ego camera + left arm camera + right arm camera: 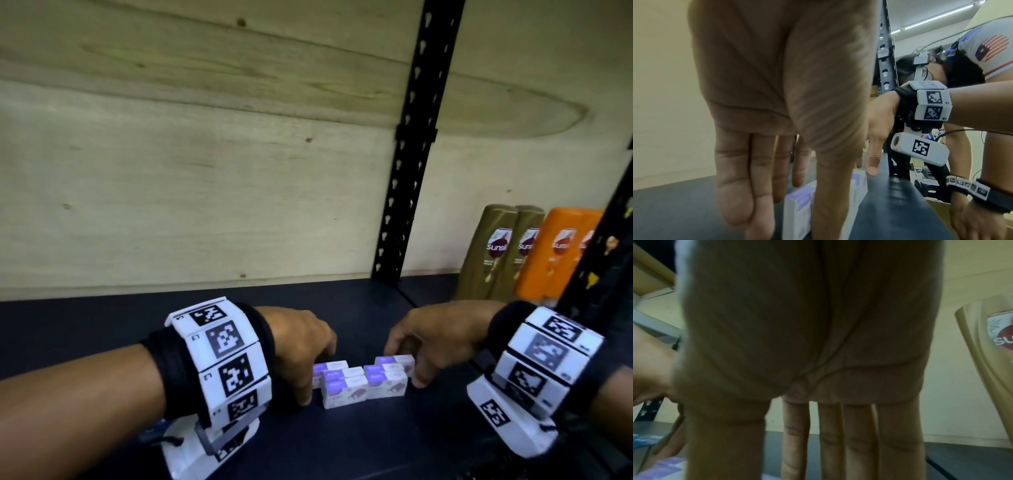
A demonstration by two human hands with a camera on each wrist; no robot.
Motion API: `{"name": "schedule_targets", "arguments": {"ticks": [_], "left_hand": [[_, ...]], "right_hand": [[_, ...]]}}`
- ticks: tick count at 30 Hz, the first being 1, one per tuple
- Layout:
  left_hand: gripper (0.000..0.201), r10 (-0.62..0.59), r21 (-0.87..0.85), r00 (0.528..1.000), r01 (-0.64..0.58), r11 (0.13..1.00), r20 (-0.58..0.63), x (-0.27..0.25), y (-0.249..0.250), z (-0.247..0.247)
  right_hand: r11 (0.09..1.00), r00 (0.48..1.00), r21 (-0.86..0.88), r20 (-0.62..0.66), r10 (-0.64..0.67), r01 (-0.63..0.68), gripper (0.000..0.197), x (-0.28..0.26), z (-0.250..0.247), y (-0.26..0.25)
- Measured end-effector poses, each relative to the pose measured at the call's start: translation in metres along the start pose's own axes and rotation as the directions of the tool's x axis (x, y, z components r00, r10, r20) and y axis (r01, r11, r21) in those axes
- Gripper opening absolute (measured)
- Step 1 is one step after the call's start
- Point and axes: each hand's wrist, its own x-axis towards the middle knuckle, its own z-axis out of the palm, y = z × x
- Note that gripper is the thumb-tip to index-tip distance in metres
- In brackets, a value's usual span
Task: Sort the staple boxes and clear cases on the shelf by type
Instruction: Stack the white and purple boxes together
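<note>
On the dark shelf [102, 342], a tight cluster of small white-and-purple cardboard staple boxes [363, 378] sits between both hands, the left hand [301, 346] and right hand [431, 339] each touching its outer boxes with straight, downward-pointing fingers, gold and orange shampoo bottles [524, 253] standing far right.
</note>
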Motion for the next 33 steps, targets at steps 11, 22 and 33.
{"name": "schedule_targets", "arguments": {"ticks": [11,22,33], "left_hand": [[0.056,0.009,-0.011,1.0,-0.009,1.0,-0.019,0.008,0.02,0.011],[0.052,-0.013,-0.037,0.997,0.01,0.999,-0.08,0.016,0.027,0.01],[0.051,-0.065,-0.096,0.992,0.055,0.994,-0.108,0.02,0.019,0.01]], "right_hand": [[0.984,0.994,-0.175,-0.102,-0.037,0.019,0.051,-0.001,0.015,-0.019],[0.975,0.985,-0.217,-0.146,-0.087,0.054,0.049,0.005,0.014,-0.031],[0.979,0.977,-0.199,-0.2,-0.075,0.034,0.05,0.015,0.016,-0.03]]}}
